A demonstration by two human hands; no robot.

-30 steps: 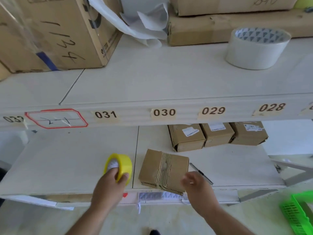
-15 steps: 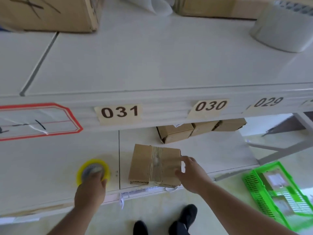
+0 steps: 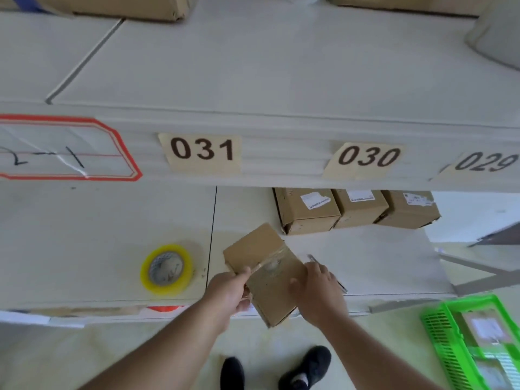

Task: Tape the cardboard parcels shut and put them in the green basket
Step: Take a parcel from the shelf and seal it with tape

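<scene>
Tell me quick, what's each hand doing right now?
Left hand: grips the left edge of the taped cardboard parcel.
Right hand: holds the parcel's right side, fingers curled on it.

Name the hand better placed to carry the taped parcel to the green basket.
Right, probably. The right hand already holds the parcel on the side nearer the green basket, which sits low at the right. The left hand holds the far side.
</scene>
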